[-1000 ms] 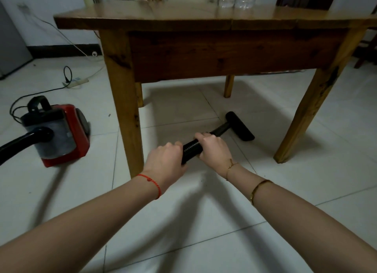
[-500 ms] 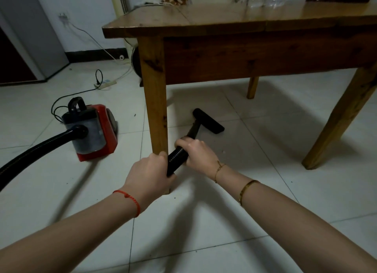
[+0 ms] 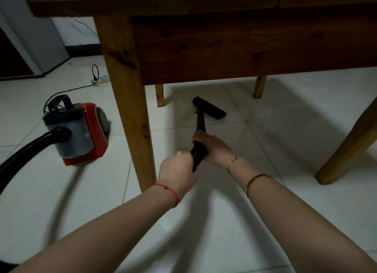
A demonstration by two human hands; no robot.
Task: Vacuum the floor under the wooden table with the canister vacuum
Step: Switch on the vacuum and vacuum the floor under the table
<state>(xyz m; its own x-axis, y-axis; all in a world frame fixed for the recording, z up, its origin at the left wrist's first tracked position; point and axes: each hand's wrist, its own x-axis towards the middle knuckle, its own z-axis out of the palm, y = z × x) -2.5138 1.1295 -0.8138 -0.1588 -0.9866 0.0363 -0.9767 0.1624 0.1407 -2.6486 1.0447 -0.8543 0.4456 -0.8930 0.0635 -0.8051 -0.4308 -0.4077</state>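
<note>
Hands first, in the head view: both are wrapped around the black wand [image 3: 199, 138] of the vacuum, one behind the other. The left hand [image 3: 177, 173] grips the nearer end, a red string bracelet [image 3: 169, 191] on its wrist; the right hand [image 3: 212, 148] closes over the tube just ahead of it, with a thin gold chain [image 3: 234, 160] at the wrist and a gold bangle [image 3: 256, 181] further up the forearm. Both forearms reach forward from the bottom of the frame.

The wand slopes down and away to the black floor nozzle [image 3: 210, 108], which rests on the white tiled floor [image 3: 265, 142] beneath the wooden counter [image 3: 224, 48], in its shadow, between the front legs and nearer the two back legs. The near left leg [image 3: 130, 109] of the counter stands just to the left of the left hand.

Out to the left, clear of the counter, the red canister vacuum [image 3: 79, 132] sits on the tiles, its dust bin greyish and a black carry handle on top. A thick black hose [image 3: 24, 156] curves from its front toward the lower left edge. Behind it a dark power cord [image 3: 81, 87] runs back to a white power strip [image 3: 100, 80] lying on the floor near the wall.
</note>
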